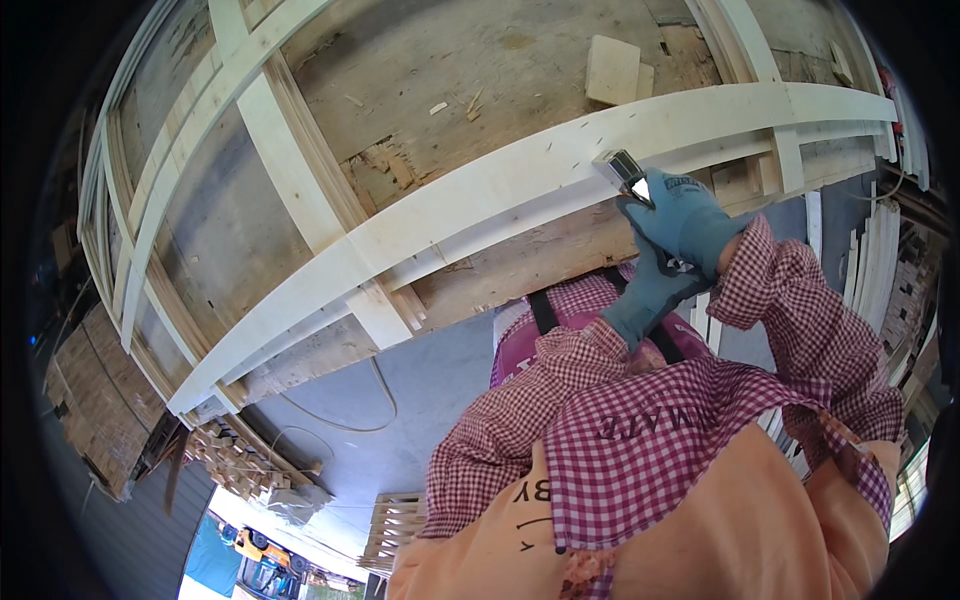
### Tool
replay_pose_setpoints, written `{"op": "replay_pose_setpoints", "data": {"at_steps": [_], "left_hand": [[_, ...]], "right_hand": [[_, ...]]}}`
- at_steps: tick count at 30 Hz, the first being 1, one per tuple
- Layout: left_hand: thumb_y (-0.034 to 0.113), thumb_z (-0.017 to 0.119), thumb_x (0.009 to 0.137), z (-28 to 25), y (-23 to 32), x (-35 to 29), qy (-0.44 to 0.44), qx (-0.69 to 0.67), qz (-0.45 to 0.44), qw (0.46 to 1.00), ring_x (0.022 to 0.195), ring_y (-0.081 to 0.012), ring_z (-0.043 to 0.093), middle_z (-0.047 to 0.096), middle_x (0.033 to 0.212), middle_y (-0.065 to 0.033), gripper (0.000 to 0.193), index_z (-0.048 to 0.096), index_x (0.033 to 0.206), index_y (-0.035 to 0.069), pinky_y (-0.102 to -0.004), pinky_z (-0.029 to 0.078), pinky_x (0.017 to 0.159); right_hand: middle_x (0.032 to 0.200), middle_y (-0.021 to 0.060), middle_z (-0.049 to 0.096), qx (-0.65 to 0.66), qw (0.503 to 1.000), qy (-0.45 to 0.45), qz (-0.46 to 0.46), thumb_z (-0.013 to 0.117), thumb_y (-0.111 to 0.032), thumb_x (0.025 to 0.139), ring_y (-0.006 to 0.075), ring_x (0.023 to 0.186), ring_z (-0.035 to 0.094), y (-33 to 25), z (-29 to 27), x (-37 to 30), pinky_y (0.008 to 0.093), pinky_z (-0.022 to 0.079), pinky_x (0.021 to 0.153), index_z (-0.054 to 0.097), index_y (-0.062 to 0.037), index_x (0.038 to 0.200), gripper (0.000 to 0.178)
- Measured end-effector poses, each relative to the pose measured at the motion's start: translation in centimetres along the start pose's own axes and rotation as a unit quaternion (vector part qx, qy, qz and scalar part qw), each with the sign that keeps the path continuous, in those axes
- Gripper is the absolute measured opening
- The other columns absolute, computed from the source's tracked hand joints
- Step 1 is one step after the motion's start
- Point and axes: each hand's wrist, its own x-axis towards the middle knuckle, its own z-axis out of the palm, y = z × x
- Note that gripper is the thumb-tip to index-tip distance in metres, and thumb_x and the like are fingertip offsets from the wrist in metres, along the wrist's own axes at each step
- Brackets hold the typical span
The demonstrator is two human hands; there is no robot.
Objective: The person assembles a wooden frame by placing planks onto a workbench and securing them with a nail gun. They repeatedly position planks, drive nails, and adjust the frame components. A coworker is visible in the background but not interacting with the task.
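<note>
My right hand (692, 218), in a blue-grey work glove, is closed around a staple gun (620, 168) with a shiny metal head. Its head rests at the near edge of a long, curved pale wooden strip (480, 188). My left hand (652, 298), gloved alike, is closed just below the right one, against the tool's lower part. A bit of dark and silvery metal shows between the two gloves; the rest of the tool's body is hidden by them. Short dark marks dot the strip beside the head.
The strip belongs to a wooden frame with crossbars (290, 165) on a worn plywood bench (400, 80). Two wood blocks (612, 70) and scattered chips lie inside it. A thin hose (385, 400) loops on the grey floor. Wood stacks (905, 330) stand at right.
</note>
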Motion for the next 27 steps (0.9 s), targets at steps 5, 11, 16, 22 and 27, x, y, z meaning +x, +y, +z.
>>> {"op": "replay_pose_setpoints", "data": {"at_steps": [5, 11, 16, 22, 27], "left_hand": [[0.014, 0.079, 0.070, 0.0, -1.3, 2.0, -0.017, -0.032, -0.036, 0.999, 0.116, -0.0242, 0.049, 0.043, 0.131, -0.0168, 0.092, 0.017, 0.136, 0.000, -0.0324, 0.045, 0.094], [0.012, 0.069, 0.080, 0.3, -2.8, 2.5, 0.056, -0.254, -0.021, 0.965, 0.111, -0.0237, 0.053, 0.050, 0.125, -0.0154, 0.069, 0.027, 0.133, 0.000, -0.0322, 0.047, 0.092], [0.010, 0.058, 0.089, -1.3, -5.5, 3.3, 0.117, -0.135, -0.031, 0.983, 0.111, -0.0220, 0.053, 0.050, 0.125, -0.0139, 0.049, 0.033, 0.131, 0.002, -0.0324, 0.047, 0.092], [0.015, 0.066, 0.084, -1.6, -1.6, 2.7, 0.035, 0.032, -0.047, 0.998, 0.112, -0.0230, 0.052, 0.048, 0.127, -0.0147, 0.061, 0.030, 0.132, 0.002, -0.0333, 0.046, 0.093], [0.016, 0.076, 0.074, -1.3, -0.6, 0.8, -0.016, 0.107, 0.054, 0.993, 0.110, -0.0235, 0.053, 0.050, 0.126, -0.0136, 0.076, 0.030, 0.132, 0.000, -0.0330, 0.045, 0.093]], "right_hand": [[0.099, 0.0183, 0.066, -0.087, 0.995, -0.023, 0.030, 0.053, -0.045, 0.087, 0.0295, 0.093, 0.065, -1.0, -0.2, 1.0, 0.0386, 0.050, 0.083, 0.062, -0.0009, 0.106, 0.049], [0.104, 0.0153, 0.066, -0.093, 0.992, -0.016, 0.081, 0.056, -0.042, 0.082, 0.0292, 0.098, 0.064, -1.1, 0.5, 1.5, 0.0401, 0.050, 0.086, 0.062, -0.0061, 0.111, 0.046], [0.101, 0.0158, 0.066, -0.043, 0.996, 0.018, 0.078, 0.056, -0.041, 0.081, 0.0296, 0.095, 0.064, -1.3, 1.2, 0.9, 0.0404, 0.050, 0.084, 0.064, -0.0062, 0.107, 0.044], [0.098, 0.0183, 0.066, -0.012, 0.994, 0.073, 0.081, 0.057, -0.040, 0.079, 0.0317, 0.094, 0.064, -0.2, 2.4, 0.8, 0.0393, 0.050, 0.083, 0.065, -0.0058, 0.105, 0.044], [0.096, 0.0220, 0.065, 0.119, 0.988, 0.100, 0.016, 0.062, -0.041, 0.076, 0.0369, 0.093, 0.062, 2.5, 3.5, 0.4, 0.0394, 0.047, 0.085, 0.062, -0.0025, 0.103, 0.047]]}}
